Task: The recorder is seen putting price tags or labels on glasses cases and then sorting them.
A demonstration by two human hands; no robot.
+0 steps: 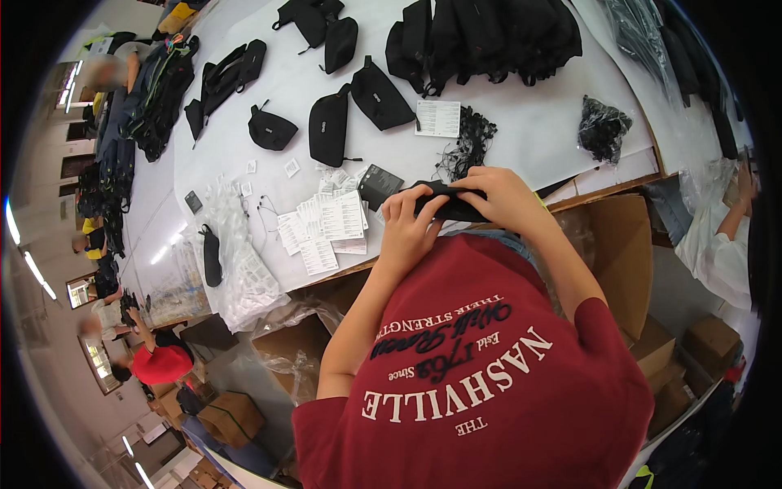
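At the table's near edge, my left hand point(409, 226) and my right hand point(507, 198) both grip a black fabric pouch point(458, 210). My left fingers are bent over its left end, and my right fingers press on its top at the right. Just left of my left hand lie a black card point(380, 186) and a spread of white printed tags point(322, 226). Beyond my right hand is a tangle of black strings point(472, 140), beside a white printed card point(437, 118). Farther back lie several black pouches point(329, 128).
A large black pile of pouches point(481, 41) covers the far side of the white table point(538, 122). A plastic-wrapped bundle point(604, 130) sits at right, a clear bag of white tags point(244, 265) at left. An open cardboard box point(623, 257) stands below the edge; other people work at left and right.
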